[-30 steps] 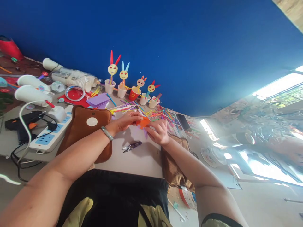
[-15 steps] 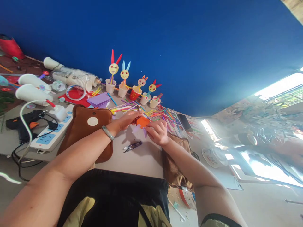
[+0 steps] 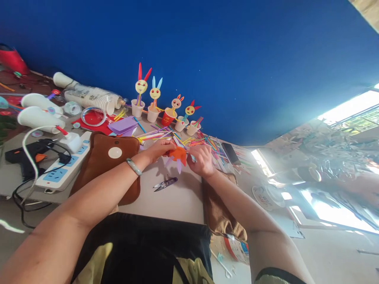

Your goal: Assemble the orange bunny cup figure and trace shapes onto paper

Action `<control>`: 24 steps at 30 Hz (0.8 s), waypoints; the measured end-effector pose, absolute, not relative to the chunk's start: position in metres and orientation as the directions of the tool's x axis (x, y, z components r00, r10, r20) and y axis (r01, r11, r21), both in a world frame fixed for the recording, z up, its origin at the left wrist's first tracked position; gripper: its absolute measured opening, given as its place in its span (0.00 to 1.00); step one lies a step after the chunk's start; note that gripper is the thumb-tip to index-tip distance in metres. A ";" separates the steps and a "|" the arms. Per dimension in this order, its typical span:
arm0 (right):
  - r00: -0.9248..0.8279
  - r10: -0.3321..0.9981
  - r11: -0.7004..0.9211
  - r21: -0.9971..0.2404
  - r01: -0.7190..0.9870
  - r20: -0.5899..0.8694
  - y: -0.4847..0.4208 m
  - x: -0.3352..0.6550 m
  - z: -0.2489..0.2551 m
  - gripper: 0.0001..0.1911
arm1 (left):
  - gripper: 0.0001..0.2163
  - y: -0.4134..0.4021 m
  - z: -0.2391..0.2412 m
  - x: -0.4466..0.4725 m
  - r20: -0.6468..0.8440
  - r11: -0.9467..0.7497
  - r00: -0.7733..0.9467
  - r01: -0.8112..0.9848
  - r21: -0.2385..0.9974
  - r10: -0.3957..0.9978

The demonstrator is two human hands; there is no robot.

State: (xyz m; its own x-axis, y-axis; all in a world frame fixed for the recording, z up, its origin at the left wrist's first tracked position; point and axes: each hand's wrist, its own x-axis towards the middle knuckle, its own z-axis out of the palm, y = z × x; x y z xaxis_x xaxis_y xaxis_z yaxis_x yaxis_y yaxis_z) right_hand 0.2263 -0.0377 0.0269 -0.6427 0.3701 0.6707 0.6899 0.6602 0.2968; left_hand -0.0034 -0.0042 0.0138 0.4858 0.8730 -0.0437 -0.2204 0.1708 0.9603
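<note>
Over the table, my left hand [image 3: 162,150] pinches the left edge of an orange craft piece [image 3: 178,154]. Two pointed purple strips [image 3: 179,166] hang down from it. My right hand [image 3: 202,159] is closed at the piece's right side, its fingertips close to the edge. A small pale blue bit [image 3: 194,158] shows under those fingers; I cannot make out what it belongs to. Below both hands lies a pair of thread snips [image 3: 165,184], blades pointing left.
Behind stand paper cups [image 3: 153,114] with rabbit-faced figures. Coloured sticks [image 3: 207,148] and purple paper [image 3: 122,125] lie scattered. At left are a brown hot-water bag [image 3: 103,169], a power strip [image 3: 63,165] and a glue gun [image 3: 25,156]. A brown cloth [image 3: 220,205] lies right.
My right hand has shifted slightly right and up along the orange piece, and its grip has changed. The orange piece has turned, so the purple strips hang lower. My left hand keeps its hold.
</note>
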 end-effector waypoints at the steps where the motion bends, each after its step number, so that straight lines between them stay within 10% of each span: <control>1: -0.585 0.402 0.625 0.256 0.737 0.704 -0.029 0.230 0.028 0.11 | 0.11 -0.003 0.013 -0.003 -0.060 0.183 0.469 -0.220 0.958 0.881; 10: 0.253 0.819 0.052 -0.506 0.861 0.515 0.085 0.267 0.037 0.16 | 0.06 -0.001 0.016 -0.005 -0.107 0.193 0.428 -0.163 0.968 0.897; 24: 0.446 0.823 -0.146 -0.629 0.763 0.350 0.169 0.274 0.038 0.14 | 0.08 -0.002 0.016 -0.004 -0.110 0.219 0.449 -0.200 0.955 0.887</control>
